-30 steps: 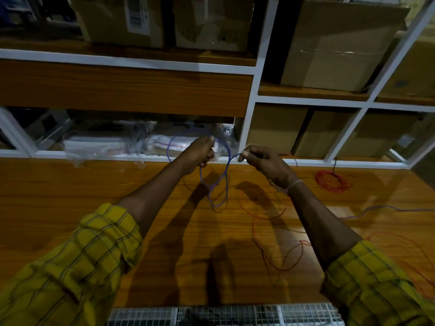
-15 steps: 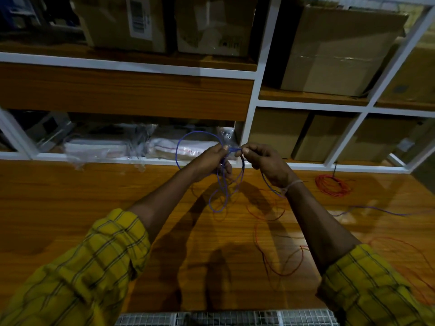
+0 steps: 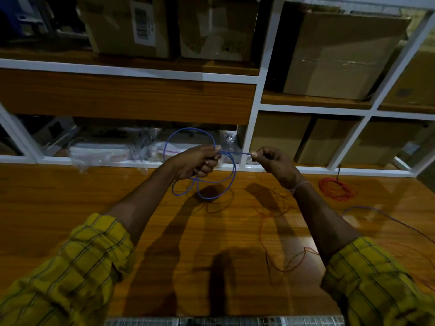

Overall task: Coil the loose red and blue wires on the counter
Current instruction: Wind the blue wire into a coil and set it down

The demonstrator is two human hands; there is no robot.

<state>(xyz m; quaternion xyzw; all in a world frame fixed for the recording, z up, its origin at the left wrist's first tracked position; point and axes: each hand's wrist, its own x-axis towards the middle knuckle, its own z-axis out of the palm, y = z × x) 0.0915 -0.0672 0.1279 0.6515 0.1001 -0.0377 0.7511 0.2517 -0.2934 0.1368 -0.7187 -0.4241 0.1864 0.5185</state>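
Wood counter (image 3: 70,208): your left hand (image 3: 197,162) grips blue wire (image 3: 231,182) loops; right hand (image 3: 274,161) pinches its end taut, prob. for wrapping.

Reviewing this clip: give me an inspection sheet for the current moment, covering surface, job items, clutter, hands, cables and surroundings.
Surface: wooden counter, glossy, with shadows of the arms on it.
Job's things: blue wire held in loops above the counter; red coil lying at far right; loose red wire sprawled under the right arm; another loose bluish wire trailing off to the right.
Clutter: nothing seen on the counter beyond the wires.
Hands: left hand grips the gathered blue loops; right hand pinches the blue wire's stretch between the hands.
Cables: only the wires above.
Surroundings: white-framed shelves with cardboard boxes and plastic-wrapped packs; metal grille at the near edge.
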